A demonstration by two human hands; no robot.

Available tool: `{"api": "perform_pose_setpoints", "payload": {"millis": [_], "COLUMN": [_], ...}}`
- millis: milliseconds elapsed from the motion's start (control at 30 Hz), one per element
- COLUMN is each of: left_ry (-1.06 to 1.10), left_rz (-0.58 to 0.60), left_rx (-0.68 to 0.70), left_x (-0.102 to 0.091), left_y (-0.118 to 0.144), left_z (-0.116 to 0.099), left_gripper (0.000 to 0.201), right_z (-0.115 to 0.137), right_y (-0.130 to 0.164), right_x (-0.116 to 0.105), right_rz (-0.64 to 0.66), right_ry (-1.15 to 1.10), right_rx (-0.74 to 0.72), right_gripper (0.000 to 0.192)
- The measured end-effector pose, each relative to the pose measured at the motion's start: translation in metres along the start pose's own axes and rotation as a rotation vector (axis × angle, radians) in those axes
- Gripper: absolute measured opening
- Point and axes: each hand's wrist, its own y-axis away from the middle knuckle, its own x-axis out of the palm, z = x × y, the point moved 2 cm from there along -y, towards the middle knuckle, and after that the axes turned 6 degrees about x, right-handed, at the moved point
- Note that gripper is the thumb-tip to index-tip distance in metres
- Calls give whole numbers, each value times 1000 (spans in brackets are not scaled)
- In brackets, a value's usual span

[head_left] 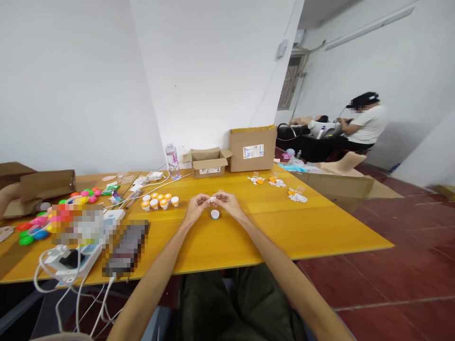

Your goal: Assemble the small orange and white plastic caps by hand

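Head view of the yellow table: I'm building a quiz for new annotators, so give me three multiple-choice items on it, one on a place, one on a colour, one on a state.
1. Where is the small round container?
A. On the table just below the hands
B. Inside the open cardboard box
C. On the floor

2. What colour are the lids of the little jars left of the hands?
A. Black
B. Orange and white
C. Purple

3. How is the smaller cardboard box by the wall?
A. Taped shut
B. Crushed flat
C. Flaps open

Answers:
1 A: it sits on the table right under the left hand and right hand, which pinch a small white piece between them.
2 B: orange and white tops show in the cluster.
3 C: its flaps spread outward.
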Motion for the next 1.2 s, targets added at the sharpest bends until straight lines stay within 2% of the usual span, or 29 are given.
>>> {"api": "perform_pose_setpoints", "payload": {"millis": [100,233,333,400,533,633,800,1200], "left_ry": [-43,-155,-222,-237,-282,-311,-334,-422], "left_rz": [42,162,218,237,230,192,196,232], "left_rx": [11,35,107,125,91,82,91,11], "left_x": [-1,0,2,3,3,2,1,3], "left_y": [2,7,11,12,10,8,6,6], "left_z": [2,9,13,14,13,10,8,8], "left_gripper": [29,41,45,40,24,20,14,13], "right_z": [1,0,0,0,4,9,15,15], "right_y": [-1,-2,-2,-1,3,7,12,14], "right_x": [-5,-15,-20,-21,-19,-15,-8,-4], "right_rz": [-40,-83,-59,-14,46,72,134,165], "right_ry": [1,0,28,64,146,247,393,643], "right_rx": [-5,3,-5,-16,-38,-82,-151,-295], "right_gripper": [31,29,31,31,26,22,21,21]}}
